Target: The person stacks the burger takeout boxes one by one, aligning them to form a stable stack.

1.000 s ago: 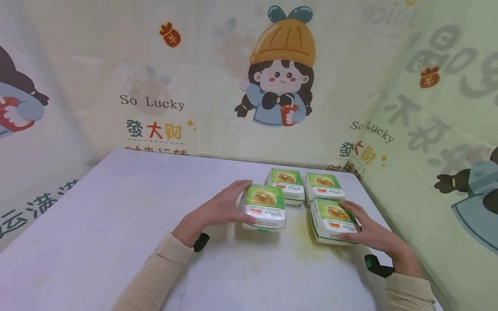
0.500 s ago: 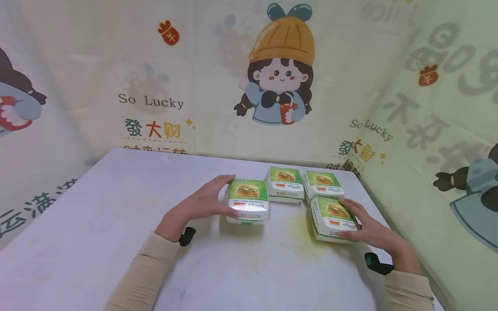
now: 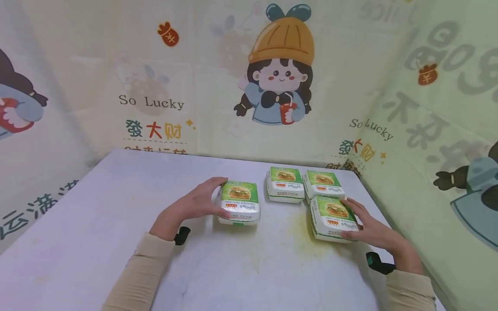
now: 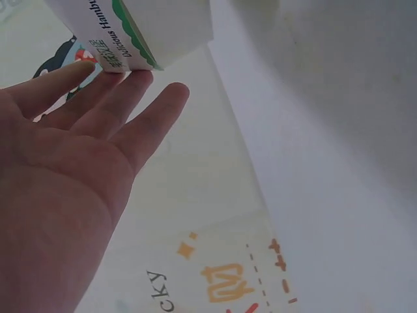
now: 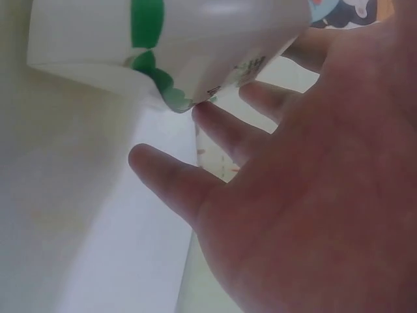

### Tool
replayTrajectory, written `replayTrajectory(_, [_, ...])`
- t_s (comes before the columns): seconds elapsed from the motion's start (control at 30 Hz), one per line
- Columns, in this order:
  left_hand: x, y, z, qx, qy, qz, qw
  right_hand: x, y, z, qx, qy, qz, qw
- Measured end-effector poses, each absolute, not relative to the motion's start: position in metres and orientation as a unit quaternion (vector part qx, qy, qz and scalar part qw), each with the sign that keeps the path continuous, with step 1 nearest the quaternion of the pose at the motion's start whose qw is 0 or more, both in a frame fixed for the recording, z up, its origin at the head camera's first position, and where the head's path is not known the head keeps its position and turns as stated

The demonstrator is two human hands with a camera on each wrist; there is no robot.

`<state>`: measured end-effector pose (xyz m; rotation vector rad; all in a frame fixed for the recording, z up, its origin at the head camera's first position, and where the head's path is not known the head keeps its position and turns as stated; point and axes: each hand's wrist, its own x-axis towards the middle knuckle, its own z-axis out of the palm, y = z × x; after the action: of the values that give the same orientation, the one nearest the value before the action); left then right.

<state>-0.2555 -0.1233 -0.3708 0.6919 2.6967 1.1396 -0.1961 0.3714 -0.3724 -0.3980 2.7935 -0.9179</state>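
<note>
My left hand [image 3: 195, 202] holds a green-and-white hamburger box [image 3: 239, 203] by its left side, thumb at the front edge and fingers at the back. In the left wrist view, fingertips touch the printed side of that carton [image 4: 140, 29], and one finger extends apart from it. At the right, my right hand [image 3: 375, 233] spans a second hamburger box [image 3: 332, 216], with the thumb on its front and fingers by its far right corner. The right wrist view shows this box's green-edged lid [image 5: 202, 49] above the fingers, its lower edge tilted over the table.
Two more hamburger boxes stand behind on the white table [image 3: 249, 272]: one back-middle carton [image 3: 285, 185] and one back-right carton [image 3: 324, 185], close behind the box at my right hand. A printed cloth [image 3: 218, 86] hangs around the table's back and sides.
My left hand has carried its hamburger box leftward, away from the back-middle carton, and it now sits lower and apart from the others. The right hand and its box have barely moved.
</note>
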Motion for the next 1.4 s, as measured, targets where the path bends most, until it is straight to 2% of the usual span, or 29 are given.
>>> replayTrajectory(0.33, [-0.256,-0.124,-0.378,0.217,0.904,0.355,0.095,-0.196,0.373,-0.375,-0.134,0.927,-0.339,0.085])
replayTrajectory(1.17, [-0.256,-0.128,-0.38,0.239,0.892,0.373,0.086,-0.189,0.361,-0.36,-0.181,0.927,-0.329,0.015])
replayTrajectory(1.4, [-0.255,-0.128,-0.379,0.237,0.891,0.378,0.087,-0.19,0.356,-0.353,-0.178,0.929,-0.326,0.01])
